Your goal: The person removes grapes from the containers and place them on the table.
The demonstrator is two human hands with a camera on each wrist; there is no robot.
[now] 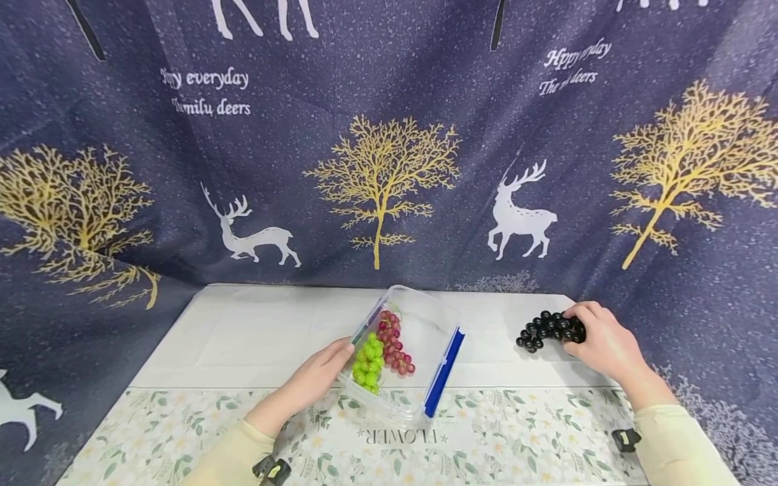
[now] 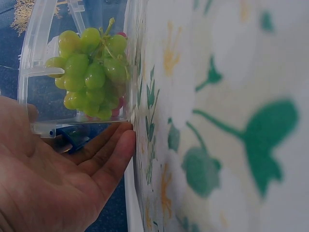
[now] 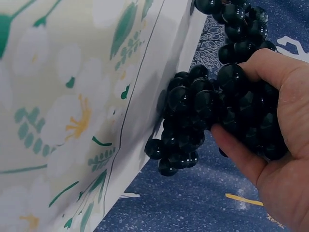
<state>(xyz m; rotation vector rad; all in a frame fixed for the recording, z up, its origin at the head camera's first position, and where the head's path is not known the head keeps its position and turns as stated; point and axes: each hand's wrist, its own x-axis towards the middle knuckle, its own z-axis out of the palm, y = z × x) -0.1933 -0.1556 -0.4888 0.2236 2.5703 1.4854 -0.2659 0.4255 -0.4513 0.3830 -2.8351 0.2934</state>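
Note:
In the head view, a clear plastic container (image 1: 425,317) with a blue strip along its right side sits mid-table. Inside lie a bunch of green grapes (image 1: 368,363) and a bunch of red grapes (image 1: 394,341). My left hand (image 1: 322,371) touches the container's left side; in the left wrist view its fingers (image 2: 108,166) extend fairly straight beside the wall, near the green grapes (image 2: 91,72). Over at the right, my right hand (image 1: 602,341) grips a bunch of black grapes (image 1: 543,327). Thumb and fingers surround part of that bunch (image 3: 186,104), and the rest sticks out.
The table has a white back part (image 1: 261,331) and a floral mat (image 1: 182,425) along the front. A dark blue curtain (image 1: 413,61) printed with deer and trees hangs behind it and round both sides.

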